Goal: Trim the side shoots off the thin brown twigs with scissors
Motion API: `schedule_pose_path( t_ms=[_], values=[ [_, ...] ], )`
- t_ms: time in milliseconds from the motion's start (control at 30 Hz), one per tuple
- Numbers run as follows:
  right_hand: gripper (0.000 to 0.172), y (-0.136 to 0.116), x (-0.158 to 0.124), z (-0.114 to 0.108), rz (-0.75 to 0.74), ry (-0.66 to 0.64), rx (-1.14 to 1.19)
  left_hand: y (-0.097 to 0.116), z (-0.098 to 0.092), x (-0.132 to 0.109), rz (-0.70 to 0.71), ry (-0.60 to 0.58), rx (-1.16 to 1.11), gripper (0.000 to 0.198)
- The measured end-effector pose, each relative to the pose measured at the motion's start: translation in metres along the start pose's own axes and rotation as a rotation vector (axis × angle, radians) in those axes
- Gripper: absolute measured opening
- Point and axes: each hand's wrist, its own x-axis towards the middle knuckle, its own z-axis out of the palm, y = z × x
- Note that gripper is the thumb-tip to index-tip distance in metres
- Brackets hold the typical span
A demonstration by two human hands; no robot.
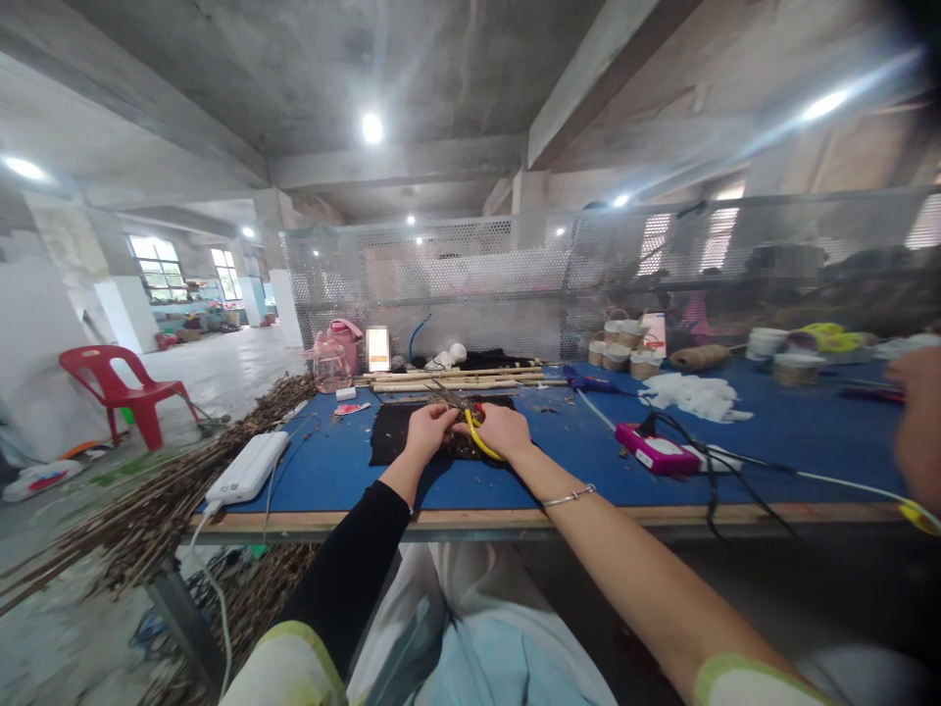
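My left hand (428,431) is closed, its fingertips pinching a small clump of dry brown twigs (454,441) over the table. Facing it, my right hand (504,429) is wrapped round yellow-handled scissors (481,439). Their dark blades seem to point away, up and to the left, and a bit of red shows by the grip. Fingers of both hands nearly meet at the twigs, partly hiding them. Beneath lies a black cloth (389,431), strewn with brown crumbs.
Thin wooden sticks (470,380) lie behind the cloth on the blue table (573,461). A white power bank (248,467) sits left; a purple box (654,449) with cables lies right. Bundled dry stalks (183,490) flank the table. Another person's hand (918,422) is at the right edge.
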Motion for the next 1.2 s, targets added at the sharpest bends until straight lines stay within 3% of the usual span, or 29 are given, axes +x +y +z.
schedule_pose_path(
  t_ms=[300,533,767,1067,1200],
  values=[
    [0.069,0.0025,0.0003,0.003,-0.067,0.055,0.015,-0.0003,-0.0013,-0.0011,0.043,-0.005,0.061,0.028],
    [0.067,0.0001,-0.0003,0.0003,-0.005,-0.029,0.035,0.0005,-0.0005,-0.0018,0.022,-0.025,0.067,0.03],
    [0.069,-0.0009,-0.0006,-0.0002,0.012,-0.046,0.046,-0.0051,-0.0024,0.0026,0.146,0.002,0.12,0.025],
    [0.066,0.0004,0.0005,-0.0002,-0.005,-0.063,0.059,0.0003,-0.0052,0.0001,0.115,0.071,0.194,0.03],
    [0.064,0.0,0.0001,-0.0014,-0.007,-0.056,0.03,0.0024,-0.0029,-0.0016,0.032,0.003,0.066,0.025]
  ],
)
